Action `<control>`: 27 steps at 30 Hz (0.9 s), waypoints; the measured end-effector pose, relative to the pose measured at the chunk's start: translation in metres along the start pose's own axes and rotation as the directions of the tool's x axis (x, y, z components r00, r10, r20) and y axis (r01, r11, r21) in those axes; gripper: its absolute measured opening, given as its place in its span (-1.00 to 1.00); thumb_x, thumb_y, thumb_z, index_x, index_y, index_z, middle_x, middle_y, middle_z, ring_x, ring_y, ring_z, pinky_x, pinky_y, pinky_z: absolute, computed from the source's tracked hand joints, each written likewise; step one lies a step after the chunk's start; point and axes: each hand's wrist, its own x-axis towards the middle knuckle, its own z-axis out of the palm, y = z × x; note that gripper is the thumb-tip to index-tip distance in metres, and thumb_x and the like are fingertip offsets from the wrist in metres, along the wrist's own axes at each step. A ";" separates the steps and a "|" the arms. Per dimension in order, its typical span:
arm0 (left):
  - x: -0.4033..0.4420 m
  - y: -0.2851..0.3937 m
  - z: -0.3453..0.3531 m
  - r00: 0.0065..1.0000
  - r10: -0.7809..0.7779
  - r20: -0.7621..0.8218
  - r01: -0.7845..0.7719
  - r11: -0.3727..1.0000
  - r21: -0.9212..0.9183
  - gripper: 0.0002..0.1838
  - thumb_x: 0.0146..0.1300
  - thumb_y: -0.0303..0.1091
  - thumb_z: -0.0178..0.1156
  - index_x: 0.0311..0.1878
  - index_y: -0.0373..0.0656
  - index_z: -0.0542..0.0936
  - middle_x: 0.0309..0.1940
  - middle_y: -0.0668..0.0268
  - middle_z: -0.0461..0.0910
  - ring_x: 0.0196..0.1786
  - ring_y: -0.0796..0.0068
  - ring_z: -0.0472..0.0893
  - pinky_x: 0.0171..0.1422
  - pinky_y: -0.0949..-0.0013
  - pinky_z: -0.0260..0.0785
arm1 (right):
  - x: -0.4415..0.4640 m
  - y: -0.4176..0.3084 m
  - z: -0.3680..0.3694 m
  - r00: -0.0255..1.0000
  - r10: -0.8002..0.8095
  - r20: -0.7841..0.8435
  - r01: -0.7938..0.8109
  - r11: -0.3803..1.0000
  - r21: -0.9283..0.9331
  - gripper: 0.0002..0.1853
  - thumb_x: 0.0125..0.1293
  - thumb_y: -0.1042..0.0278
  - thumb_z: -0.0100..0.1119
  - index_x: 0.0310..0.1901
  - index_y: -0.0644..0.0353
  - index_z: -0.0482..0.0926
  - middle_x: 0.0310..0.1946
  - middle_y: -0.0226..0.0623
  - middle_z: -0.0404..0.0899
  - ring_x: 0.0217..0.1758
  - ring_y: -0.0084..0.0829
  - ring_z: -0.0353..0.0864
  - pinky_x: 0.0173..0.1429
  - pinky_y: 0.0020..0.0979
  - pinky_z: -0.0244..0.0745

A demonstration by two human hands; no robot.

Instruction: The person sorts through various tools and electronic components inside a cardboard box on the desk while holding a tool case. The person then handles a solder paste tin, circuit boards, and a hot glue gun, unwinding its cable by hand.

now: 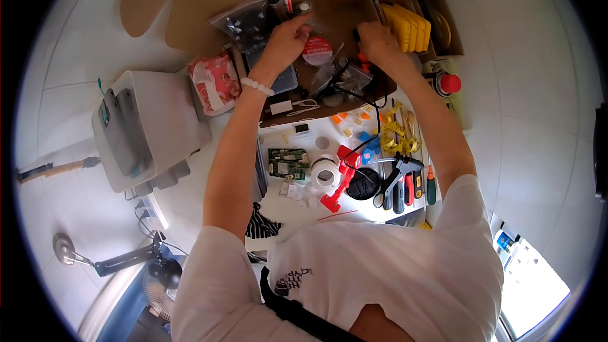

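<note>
My left hand (289, 40) is over the left half of a cardboard box (335, 9), with its index finger stretched out and the other fingers loosely bent. Nothing shows in it. Beside it are a clear bag of small parts (248, 25), a dark tube (276, 5) and a round red-and-white label (317, 51). On the box's right side, my right hand (379, 43) is closed, its fingertips bent down by a small black thing (356, 35) that I cannot make out. Yellow cases (408, 28) stand close to its right, and clear plastic bags (351, 80) with a black cable lie below it.
Below the box, the white table holds a green circuit board (288, 163), a white roll (325, 173), a red plastic piece (340, 183), a black glue gun (400, 170), yellow tape (399, 130) and several hand tools. A spray can with a red cap (449, 83) stands at the right.
</note>
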 end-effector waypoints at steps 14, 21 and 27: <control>-0.002 0.000 0.000 1.000 0.006 -0.018 -0.007 0.997 -0.071 -0.53 0.24 -0.57 0.01 0.25 -0.11 0.40 -0.03 0.10 0.57 -0.04 0.35 0.57 0.08 0.39 0.39 | 0.018 -0.028 0.016 0.883 0.439 0.164 -0.428 0.898 -0.101 -0.68 0.13 0.36 0.18 -0.07 0.28 0.55 -0.09 -0.02 0.59 0.01 -0.05 0.58 0.00 -0.12 0.51; -0.001 -0.002 -0.004 1.000 -0.019 0.014 0.020 0.999 -0.049 -0.51 0.27 -0.60 0.00 0.27 -0.05 0.39 -0.01 0.16 0.55 -0.05 0.45 0.54 0.06 0.45 0.37 | 0.021 -0.024 0.007 0.912 0.319 0.259 -0.311 0.948 -0.073 -0.65 0.04 0.29 0.21 -0.11 0.21 0.59 -0.09 0.02 0.57 -0.02 0.00 0.57 0.04 -0.14 0.50; -0.001 -0.003 -0.003 0.999 -0.044 0.011 0.045 0.996 -0.072 -0.50 0.27 -0.62 0.00 0.27 -0.05 0.39 -0.01 0.16 0.54 -0.04 0.46 0.54 0.07 0.46 0.36 | 0.029 -0.007 -0.007 0.997 0.033 -0.069 -0.029 0.998 0.055 -0.67 0.03 0.37 0.24 -0.15 0.26 0.47 -0.19 0.05 0.57 -0.10 0.08 0.55 -0.09 -0.03 0.50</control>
